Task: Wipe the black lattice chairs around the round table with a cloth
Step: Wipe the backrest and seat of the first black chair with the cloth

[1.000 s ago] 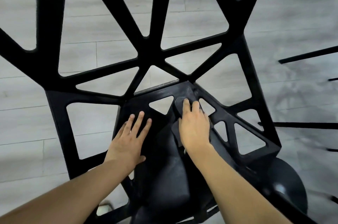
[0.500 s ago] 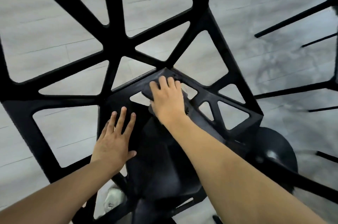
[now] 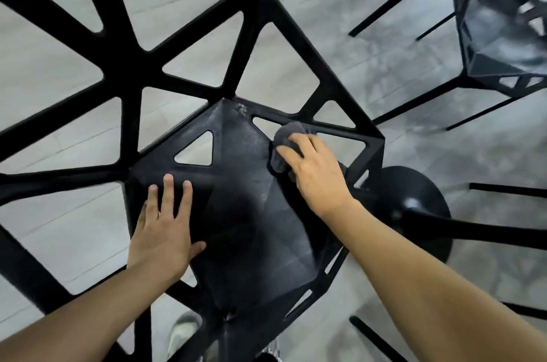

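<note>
On the chair seat (image 3: 245, 190), my right hand (image 3: 318, 175) has slid the gripped cloth (image 3: 284, 148) rightward — toward the unwiped lattice edge; left hand (image 3: 165, 231) stays flat, bracing.

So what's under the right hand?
A grey cloth, bunched and pressed onto the chair seat by the right hand. The cloth's rear part is covered.

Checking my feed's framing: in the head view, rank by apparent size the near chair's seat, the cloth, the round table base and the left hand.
1. Seat, largest by far.
2. Table base, though partly hidden behind the chair.
3. Left hand, nearer the camera, so its rank against the base is unsure.
4. Cloth, mostly covered by the right hand.
</note>
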Demonstrator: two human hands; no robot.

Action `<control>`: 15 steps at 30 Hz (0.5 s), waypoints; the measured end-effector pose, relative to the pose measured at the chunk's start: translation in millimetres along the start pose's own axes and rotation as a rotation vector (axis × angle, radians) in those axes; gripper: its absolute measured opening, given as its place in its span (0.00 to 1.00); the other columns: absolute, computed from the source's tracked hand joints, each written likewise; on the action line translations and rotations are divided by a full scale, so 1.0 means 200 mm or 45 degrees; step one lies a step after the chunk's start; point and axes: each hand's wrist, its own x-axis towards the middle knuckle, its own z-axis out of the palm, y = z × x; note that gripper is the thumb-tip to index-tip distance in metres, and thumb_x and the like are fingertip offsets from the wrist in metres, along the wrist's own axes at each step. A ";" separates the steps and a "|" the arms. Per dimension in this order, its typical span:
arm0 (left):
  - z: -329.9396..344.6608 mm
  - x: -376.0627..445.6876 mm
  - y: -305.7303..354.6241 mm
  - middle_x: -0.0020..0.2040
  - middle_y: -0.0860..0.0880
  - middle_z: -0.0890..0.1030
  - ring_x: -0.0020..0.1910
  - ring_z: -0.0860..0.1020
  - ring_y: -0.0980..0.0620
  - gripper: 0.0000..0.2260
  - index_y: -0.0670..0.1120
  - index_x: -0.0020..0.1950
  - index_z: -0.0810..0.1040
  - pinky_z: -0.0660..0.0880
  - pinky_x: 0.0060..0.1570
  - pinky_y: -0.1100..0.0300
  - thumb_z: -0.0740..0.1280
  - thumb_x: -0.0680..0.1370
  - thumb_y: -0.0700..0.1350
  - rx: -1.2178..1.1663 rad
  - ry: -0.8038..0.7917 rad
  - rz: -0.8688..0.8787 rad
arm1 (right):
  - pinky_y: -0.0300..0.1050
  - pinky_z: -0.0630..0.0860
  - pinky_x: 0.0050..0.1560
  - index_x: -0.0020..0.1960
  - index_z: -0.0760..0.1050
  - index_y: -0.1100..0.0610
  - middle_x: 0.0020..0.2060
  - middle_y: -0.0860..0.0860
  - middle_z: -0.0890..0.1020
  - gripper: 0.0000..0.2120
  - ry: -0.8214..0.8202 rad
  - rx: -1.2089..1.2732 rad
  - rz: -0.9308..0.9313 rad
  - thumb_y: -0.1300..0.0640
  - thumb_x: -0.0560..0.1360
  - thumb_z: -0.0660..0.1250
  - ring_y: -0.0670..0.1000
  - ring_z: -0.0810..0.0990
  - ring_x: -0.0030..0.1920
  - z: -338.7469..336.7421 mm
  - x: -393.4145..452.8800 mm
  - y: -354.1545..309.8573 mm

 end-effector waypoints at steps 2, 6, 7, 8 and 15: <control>0.01 0.00 0.00 0.79 0.42 0.27 0.81 0.36 0.38 0.51 0.49 0.80 0.28 0.48 0.79 0.49 0.65 0.78 0.64 0.015 0.010 0.006 | 0.56 0.75 0.59 0.63 0.80 0.59 0.60 0.59 0.79 0.19 0.108 0.045 -0.069 0.60 0.77 0.58 0.60 0.74 0.58 -0.04 0.09 -0.06; 0.03 -0.01 -0.04 0.79 0.42 0.28 0.81 0.38 0.38 0.52 0.48 0.80 0.28 0.49 0.79 0.49 0.65 0.77 0.66 -0.016 0.039 0.028 | 0.54 0.71 0.66 0.62 0.81 0.58 0.63 0.57 0.80 0.18 0.016 -0.094 -0.355 0.58 0.78 0.58 0.60 0.76 0.66 0.04 0.32 0.01; 0.04 -0.01 -0.04 0.80 0.42 0.29 0.81 0.39 0.38 0.52 0.48 0.80 0.29 0.50 0.79 0.48 0.66 0.77 0.65 -0.046 0.071 0.040 | 0.55 0.71 0.68 0.63 0.81 0.58 0.64 0.57 0.79 0.18 -0.051 -0.134 -0.389 0.58 0.78 0.58 0.60 0.76 0.67 0.07 0.32 0.07; 0.05 -0.01 -0.05 0.80 0.43 0.29 0.81 0.39 0.39 0.52 0.48 0.80 0.30 0.50 0.79 0.48 0.66 0.76 0.65 -0.054 0.102 0.056 | 0.55 0.70 0.69 0.63 0.81 0.58 0.65 0.57 0.79 0.18 -0.065 -0.174 -0.409 0.58 0.79 0.59 0.60 0.76 0.68 0.09 0.28 0.12; 0.02 0.00 -0.01 0.78 0.42 0.26 0.81 0.38 0.38 0.52 0.47 0.76 0.25 0.49 0.80 0.49 0.65 0.77 0.65 -0.044 0.039 0.018 | 0.60 0.77 0.55 0.62 0.81 0.58 0.61 0.57 0.79 0.18 -0.075 -0.037 0.006 0.59 0.77 0.58 0.60 0.73 0.59 -0.10 -0.21 0.33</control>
